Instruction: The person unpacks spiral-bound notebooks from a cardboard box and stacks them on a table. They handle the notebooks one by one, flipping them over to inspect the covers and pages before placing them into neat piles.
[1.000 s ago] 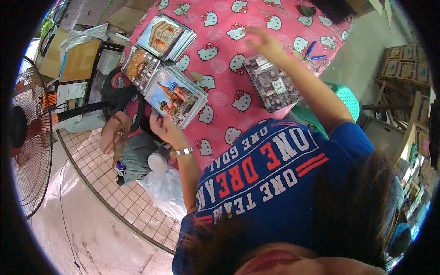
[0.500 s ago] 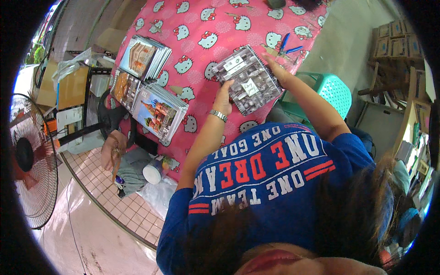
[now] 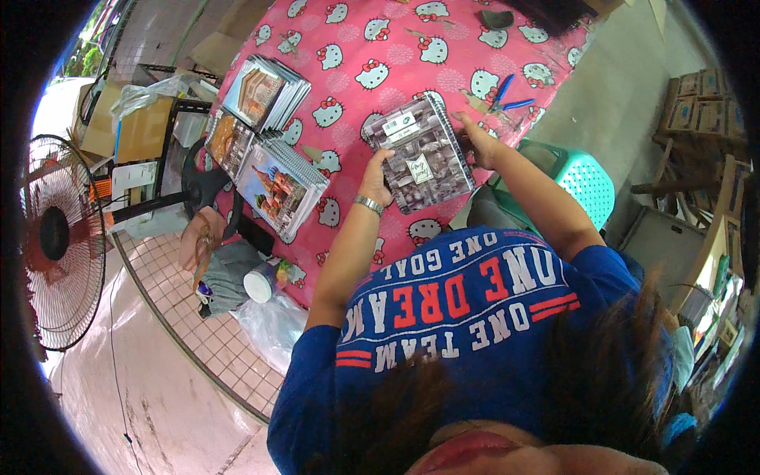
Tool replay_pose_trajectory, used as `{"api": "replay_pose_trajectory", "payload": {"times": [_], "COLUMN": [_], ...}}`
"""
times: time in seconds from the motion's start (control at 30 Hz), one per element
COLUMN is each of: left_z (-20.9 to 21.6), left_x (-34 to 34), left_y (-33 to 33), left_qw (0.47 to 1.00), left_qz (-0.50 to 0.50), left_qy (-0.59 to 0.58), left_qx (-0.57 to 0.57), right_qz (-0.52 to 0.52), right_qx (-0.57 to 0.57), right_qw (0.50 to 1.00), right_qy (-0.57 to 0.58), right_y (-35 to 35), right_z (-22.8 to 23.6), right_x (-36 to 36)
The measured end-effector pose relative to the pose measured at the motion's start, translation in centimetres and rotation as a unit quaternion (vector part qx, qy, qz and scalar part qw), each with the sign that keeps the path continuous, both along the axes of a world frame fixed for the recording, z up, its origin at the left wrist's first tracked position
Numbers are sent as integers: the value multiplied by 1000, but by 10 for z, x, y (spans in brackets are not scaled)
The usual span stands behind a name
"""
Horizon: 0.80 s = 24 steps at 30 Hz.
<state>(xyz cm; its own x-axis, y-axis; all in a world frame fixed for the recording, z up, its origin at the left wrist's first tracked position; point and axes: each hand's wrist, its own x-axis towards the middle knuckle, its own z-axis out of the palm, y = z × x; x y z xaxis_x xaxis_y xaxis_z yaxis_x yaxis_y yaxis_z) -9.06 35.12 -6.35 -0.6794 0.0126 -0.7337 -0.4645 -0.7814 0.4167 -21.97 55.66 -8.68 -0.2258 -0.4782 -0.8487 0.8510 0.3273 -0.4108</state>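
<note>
Between my two hands is a spiral-bound notebook (image 3: pixel 427 162) with a grey patchwork photo cover and pale labels, held over the pink patterned tablecloth (image 3: pixel 344 150). My left hand (image 3: pixel 375 178), with a metal watch on its wrist, grips the left edge, thumb on the cover. My right hand (image 3: pixel 480 145) is closed around the opposite edge beside the wire coil; its fingertips are partly hidden. To the left lie piles of spiral notebooks: one with a building on the cover (image 3: pixel 255 93), one with colourful domes (image 3: pixel 279 190), and a brown-covered one (image 3: pixel 229 142) between them.
Blue-handled pliers (image 3: pixel 507 96) lie beyond my right hand, and a dark small bowl-like object (image 3: pixel 496 20) sits at the far edge. A green plastic stool (image 3: pixel 582 186) stands right of the table. On the left are a standing fan (image 3: pixel 59 237), a bag (image 3: pixel 229 277) and a white-lidded container (image 3: pixel 258 286).
The notebook has turned slightly, so it sits straighter before me, and both hands have shifted with it. The whole view has moved a little. The piles stay as they were.
</note>
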Motion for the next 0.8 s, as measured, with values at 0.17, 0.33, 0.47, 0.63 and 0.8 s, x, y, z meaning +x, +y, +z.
{"api": "replay_pose_trajectory", "payload": {"times": [0.17,0.33,0.47,0.63,0.8], "left_z": [-5,-15,-27,-12,-4], "left_x": [10,28,65,192,284], "left_y": [-11,-31,-55,-59,-64], "left_qw": [999,994,993,987,980], "left_qz": [-17,-52,2,40,72], "left_qy": [-22,-52,60,-49,-101], "left_qx": [-17,-83,-103,-146,-156], "right_qz": [-48,22,52,1,-31], "right_qx": [-95,-38,-81,-189,-385], "right_qw": [994,994,985,826,915], "right_qy": [-20,98,145,532,118], "right_y": [-9,-26,-35,-26,-18], "right_z": [27,64,107,170,158], "right_x": [16,30,44,53,75]}}
